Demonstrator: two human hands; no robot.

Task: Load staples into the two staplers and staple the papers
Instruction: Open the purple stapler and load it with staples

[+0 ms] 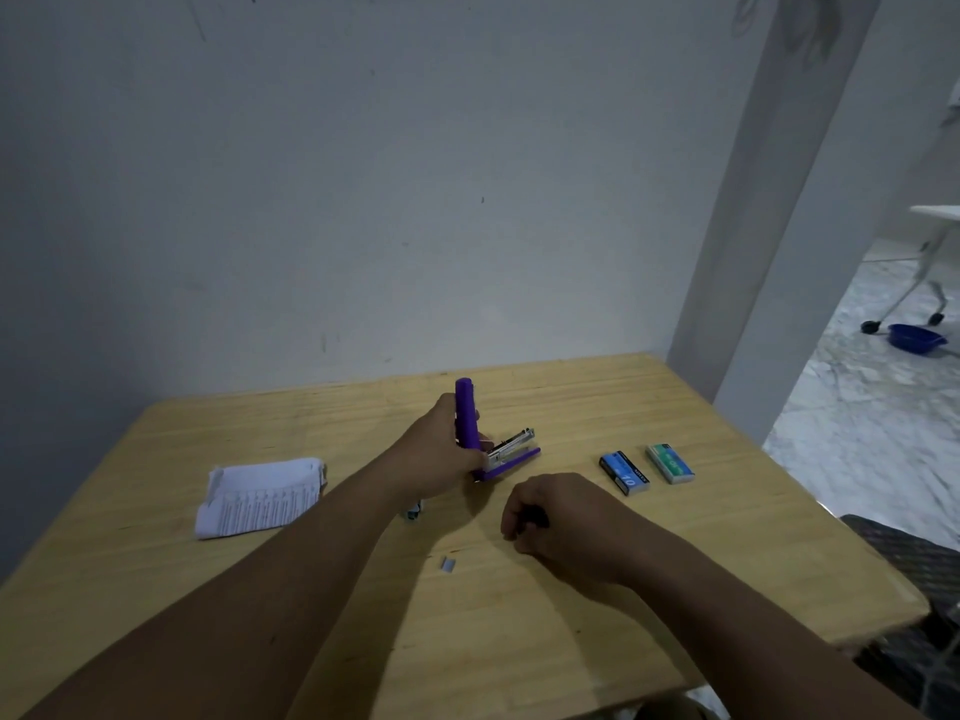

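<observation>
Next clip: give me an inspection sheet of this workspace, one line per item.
Surface: wooden table, against a wall.
Job's things: purple stapler hinged open, metal tray exposed; papers at left; blue staple box and green staple box at right; staple strip lying loose.
Clutter: small object half hidden under the left forearm.
Hands: left hand grips the stapler; right hand curled, contents unclear.
Cables: nothing seen.
Surroundings: blue basin on floor.

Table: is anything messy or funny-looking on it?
Yes. A loose bit of staples lies alone on the table, near the front, away from both boxes. The papers look crumpled. The purple stapler gapes open, but the left hand holds it for loading.
</observation>
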